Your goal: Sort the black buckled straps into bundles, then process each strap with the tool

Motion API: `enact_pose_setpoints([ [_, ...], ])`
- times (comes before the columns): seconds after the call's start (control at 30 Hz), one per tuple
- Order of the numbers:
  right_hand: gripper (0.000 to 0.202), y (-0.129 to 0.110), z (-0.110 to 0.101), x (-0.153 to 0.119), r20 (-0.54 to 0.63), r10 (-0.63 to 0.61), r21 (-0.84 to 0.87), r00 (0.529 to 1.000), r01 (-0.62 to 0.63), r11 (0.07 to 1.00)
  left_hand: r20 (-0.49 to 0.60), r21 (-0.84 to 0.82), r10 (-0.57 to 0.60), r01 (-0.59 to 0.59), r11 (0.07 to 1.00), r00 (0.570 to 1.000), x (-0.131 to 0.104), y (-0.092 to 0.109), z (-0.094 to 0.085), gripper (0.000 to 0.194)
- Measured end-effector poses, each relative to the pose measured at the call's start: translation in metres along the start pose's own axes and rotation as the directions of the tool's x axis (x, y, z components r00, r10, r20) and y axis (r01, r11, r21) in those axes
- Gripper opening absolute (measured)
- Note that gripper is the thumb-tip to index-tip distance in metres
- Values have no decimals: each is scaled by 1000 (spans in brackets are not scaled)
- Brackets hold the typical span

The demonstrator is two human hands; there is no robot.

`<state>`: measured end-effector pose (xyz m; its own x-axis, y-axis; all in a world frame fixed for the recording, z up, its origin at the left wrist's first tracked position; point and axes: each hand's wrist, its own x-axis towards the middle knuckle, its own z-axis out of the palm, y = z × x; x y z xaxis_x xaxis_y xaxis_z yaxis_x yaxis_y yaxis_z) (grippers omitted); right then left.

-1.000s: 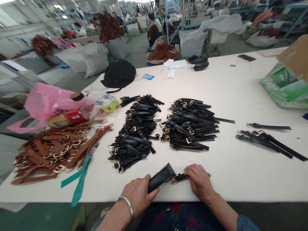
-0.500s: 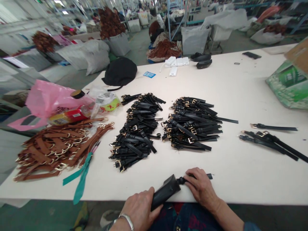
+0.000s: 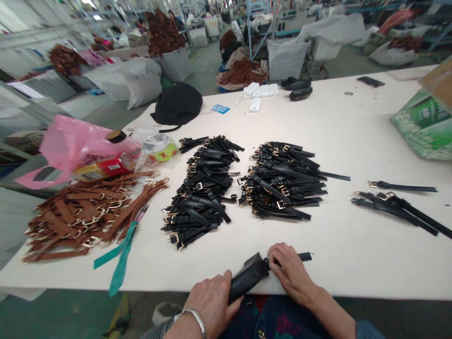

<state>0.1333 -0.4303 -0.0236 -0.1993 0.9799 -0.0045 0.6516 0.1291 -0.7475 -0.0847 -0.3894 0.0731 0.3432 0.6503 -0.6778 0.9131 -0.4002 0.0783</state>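
Observation:
At the table's front edge, my left hand (image 3: 210, 299) is wrapped round a black handheld tool (image 3: 249, 275) with a thick handle and a wider, blunt end. That end points up and right, toward my right hand (image 3: 290, 269). My right fingers are closed on a black strap (image 3: 305, 256), its flat tail sticking out to the right. The strap's other end meets the tool's wide end; my fingers and the tool hide its buckle and the exact contact. Beyond my hands lie a left pile of black buckle straps (image 3: 201, 188) and a right pile of black buckle straps (image 3: 286, 181).
Several separate black straps (image 3: 399, 207) lie at the right. On the left are brown straps (image 3: 74, 216), teal-handled scissors (image 3: 123, 259) and a pink bag (image 3: 63, 146). A black cap (image 3: 178, 106), white chargers (image 3: 259, 92) and a green package (image 3: 423, 117) sit farther back.
The tool's wide end and my left hand have shifted slightly right and up, closer to my right fingers. The dark part of the strap between them is now mostly covered.

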Motion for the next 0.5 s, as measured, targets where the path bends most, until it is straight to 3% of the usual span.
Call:
enact_pose_setpoints([
  [0.13, 15, -2, -1, 2, 24, 23, 109, 999, -25, 994, 6, 8, 2, -2, 1000, 1000, 2, 1, -1, 34],
  [0.3, 16, 4, 5, 5, -70, 53, 113, 996, -45, 993, -14, -1, 12, -12, 1000, 1000, 3, 1, 4, 33],
  [0.5, 8, 16, 6, 0, -70, -52, 85, 996, 58, 995, -54, -50, 7, -9, 999, 998, 5, 3, 10, 33],
])
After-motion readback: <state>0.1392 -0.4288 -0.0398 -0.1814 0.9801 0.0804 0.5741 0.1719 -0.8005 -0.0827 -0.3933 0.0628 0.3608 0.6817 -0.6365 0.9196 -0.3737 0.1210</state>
